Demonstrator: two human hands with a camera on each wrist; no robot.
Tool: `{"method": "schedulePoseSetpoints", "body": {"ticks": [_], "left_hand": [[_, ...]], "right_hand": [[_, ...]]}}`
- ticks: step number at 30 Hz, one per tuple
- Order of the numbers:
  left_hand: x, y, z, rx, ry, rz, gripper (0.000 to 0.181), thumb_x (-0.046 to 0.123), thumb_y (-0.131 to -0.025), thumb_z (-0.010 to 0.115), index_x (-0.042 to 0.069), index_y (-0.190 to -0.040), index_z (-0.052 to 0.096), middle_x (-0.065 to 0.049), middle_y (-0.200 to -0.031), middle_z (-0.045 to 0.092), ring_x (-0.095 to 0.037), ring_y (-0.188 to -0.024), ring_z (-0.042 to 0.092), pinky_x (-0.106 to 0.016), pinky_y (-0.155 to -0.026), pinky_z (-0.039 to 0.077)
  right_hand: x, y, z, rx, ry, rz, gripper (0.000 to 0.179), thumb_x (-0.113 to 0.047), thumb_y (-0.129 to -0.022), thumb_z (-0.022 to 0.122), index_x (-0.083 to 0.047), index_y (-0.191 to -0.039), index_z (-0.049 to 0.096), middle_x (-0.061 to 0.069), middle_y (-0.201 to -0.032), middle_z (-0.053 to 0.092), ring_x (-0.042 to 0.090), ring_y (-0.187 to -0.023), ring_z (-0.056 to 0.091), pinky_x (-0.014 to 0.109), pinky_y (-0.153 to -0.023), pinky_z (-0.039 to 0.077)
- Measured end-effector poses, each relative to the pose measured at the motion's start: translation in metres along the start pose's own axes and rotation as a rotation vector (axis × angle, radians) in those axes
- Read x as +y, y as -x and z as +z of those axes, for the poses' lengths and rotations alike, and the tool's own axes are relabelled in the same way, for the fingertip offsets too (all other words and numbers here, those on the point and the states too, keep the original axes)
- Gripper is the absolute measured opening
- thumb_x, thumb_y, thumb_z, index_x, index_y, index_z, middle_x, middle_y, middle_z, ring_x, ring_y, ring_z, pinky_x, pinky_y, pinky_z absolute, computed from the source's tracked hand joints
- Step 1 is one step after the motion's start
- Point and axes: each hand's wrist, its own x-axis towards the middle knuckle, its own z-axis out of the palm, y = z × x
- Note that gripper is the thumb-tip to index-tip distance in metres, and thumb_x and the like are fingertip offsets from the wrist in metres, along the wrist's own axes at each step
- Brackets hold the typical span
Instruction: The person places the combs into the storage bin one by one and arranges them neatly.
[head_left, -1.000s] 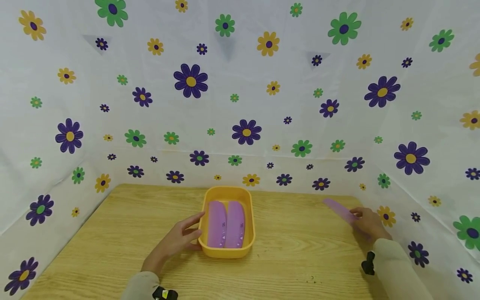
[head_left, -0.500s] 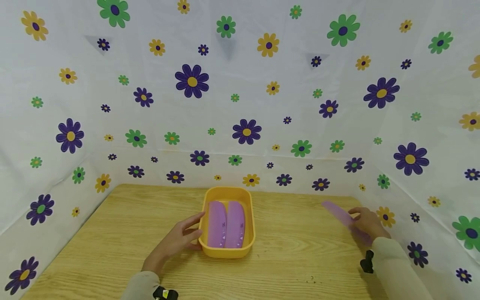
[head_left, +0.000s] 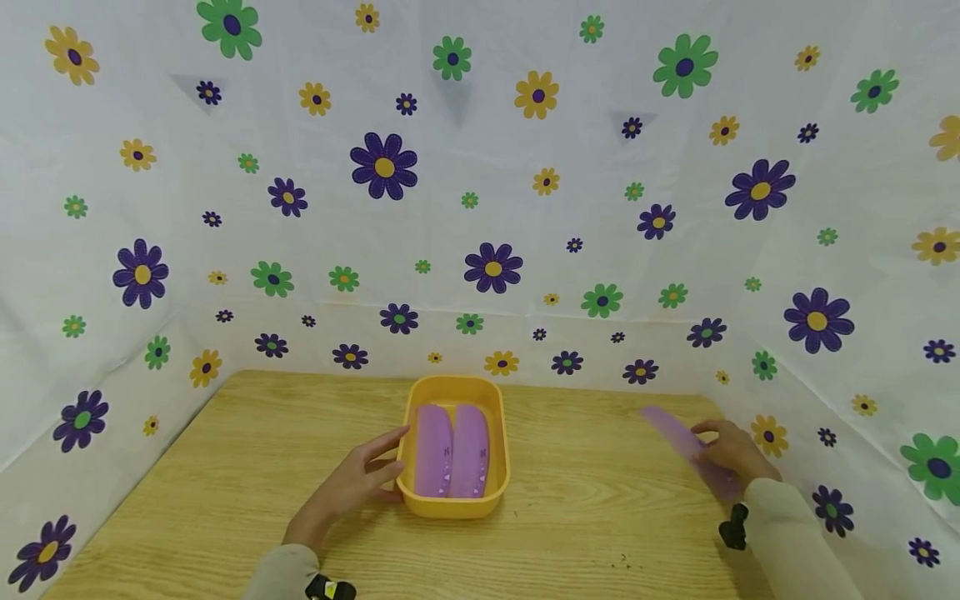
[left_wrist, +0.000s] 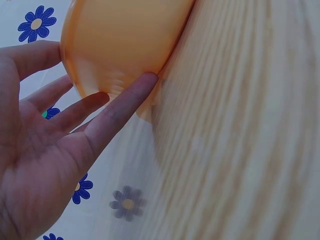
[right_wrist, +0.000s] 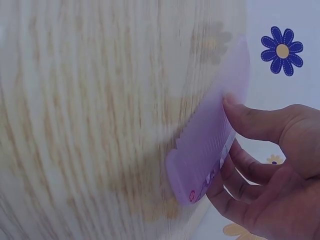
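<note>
In the head view a yellow plastic container point(head_left: 454, 507) stands at the middle of the table. Two purple combs point(head_left: 433, 442) lie side by side in it, lengthwise. My left hand point(head_left: 348, 483) touches the container's left side with fingers extended; the left wrist view shows fingertips against the outer wall point(left_wrist: 125, 40). At the table's right side, my right hand point(head_left: 737, 452) pinches another purple comb point(head_left: 673, 432) by its middle. The right wrist view shows the thumb on one face of this comb point(right_wrist: 205, 130) and the other fingers behind its spine, the toothed edge toward the wooden surface.
The wooden table point(head_left: 585, 492) reaches back to a white cloth point(head_left: 420, 225) printed with flowers, which also hangs at both sides. The right hand is close to the right-hand cloth. A few small dark marks point(head_left: 622, 561) show near the table's front.
The comb in my right hand has shifted slightly left and tilted, with more of its lower end showing below the hand. My left hand and the container have stayed put.
</note>
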Motion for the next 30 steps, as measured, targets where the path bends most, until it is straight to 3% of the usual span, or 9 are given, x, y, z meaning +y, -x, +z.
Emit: {"method": "schedulePoseSetpoints", "body": {"ticks": [5, 11, 17, 24, 30], "left_hand": [[0.001, 0.0, 0.001, 0.017, -0.02, -0.019, 0.065, 0.019, -0.108, 0.055, 0.008, -0.164, 0.024, -0.03, -0.168, 0.02, -0.054, -0.14, 0.047, -0.044, -0.088, 0.065], [0.001, -0.001, 0.001, 0.023, -0.021, -0.035, 0.066, 0.02, -0.107, 0.056, 0.01, -0.164, 0.025, -0.029, -0.169, 0.02, -0.053, -0.141, 0.047, -0.045, -0.088, 0.065], [0.0, -0.001, 0.001, 0.017, -0.007, -0.036, 0.066, 0.019, -0.107, 0.056, 0.009, -0.165, 0.025, -0.029, -0.169, 0.018, -0.054, -0.141, 0.046, -0.046, -0.088, 0.065], [-0.001, -0.001, 0.001, 0.014, -0.001, -0.035, 0.066, 0.019, -0.107, 0.056, 0.01, -0.165, 0.025, -0.028, -0.17, 0.018, -0.053, -0.141, 0.047, -0.046, -0.089, 0.065], [-0.002, -0.001, 0.0, -0.002, 0.01, -0.026, 0.066, 0.017, -0.108, 0.055, 0.008, -0.165, 0.023, -0.029, -0.169, 0.018, -0.054, -0.142, 0.046, -0.046, -0.088, 0.065]], "right_hand": [[-0.002, 0.003, -0.001, -0.001, -0.033, -0.054, 0.052, 0.001, -0.09, 0.065, 0.012, -0.138, 0.05, 0.044, -0.128, 0.058, 0.051, -0.106, 0.066, 0.052, -0.083, 0.062], [-0.005, 0.009, -0.002, 0.002, -0.082, -0.091, 0.05, 0.004, -0.092, 0.062, 0.016, -0.139, 0.046, 0.042, -0.114, 0.064, 0.032, -0.087, 0.068, 0.036, -0.068, 0.059], [-0.008, 0.012, -0.001, -0.04, -0.129, -0.078, 0.052, 0.003, -0.096, 0.061, 0.013, -0.144, 0.043, 0.042, -0.114, 0.061, 0.026, -0.083, 0.067, 0.04, -0.069, 0.063], [-0.011, 0.015, -0.002, -0.096, -0.199, -0.098, 0.054, 0.002, -0.099, 0.06, 0.01, -0.147, 0.036, 0.043, -0.116, 0.059, 0.029, -0.089, 0.07, 0.049, -0.076, 0.066], [-0.013, 0.015, 0.001, -0.116, -0.232, -0.113, 0.046, 0.001, -0.098, 0.059, 0.01, -0.141, 0.045, 0.039, -0.118, 0.06, 0.023, -0.089, 0.066, 0.049, -0.076, 0.065]]}}
